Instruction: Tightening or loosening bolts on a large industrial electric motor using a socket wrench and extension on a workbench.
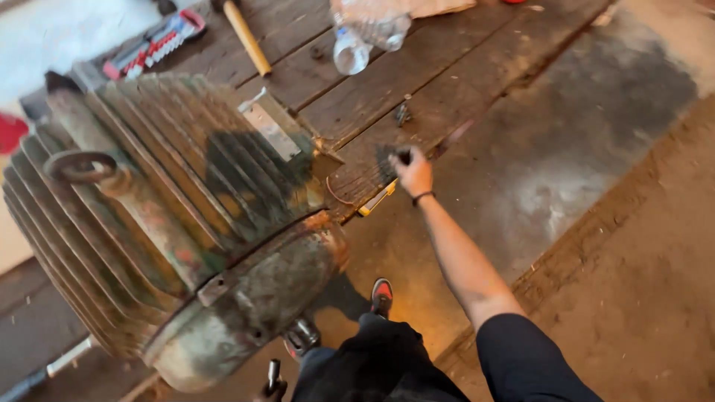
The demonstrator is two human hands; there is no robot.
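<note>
My right hand (414,174) reaches out to the edge of the wooden plank platform (447,82), its fingers closed on a small dark object (403,155) resting on the planks. A yellow-handled tool (377,199) lies just left of that hand, at the plank edge. Only a sliver of my left hand (267,391) shows at the bottom edge, wrapped around a short dark metal tool (273,370). A large, rusty, finned electric motor (171,223) lies on the platform at the left, with its end cover (261,298) facing me.
At the back of the planks lie a wooden-handled hammer (248,37), a crumpled clear plastic bottle (357,37) and a red and grey tool (153,45). Small bolts (402,113) sit beyond my right hand. Stained concrete floor (566,149) spreads to the right. My shoe (381,294) stands below the motor.
</note>
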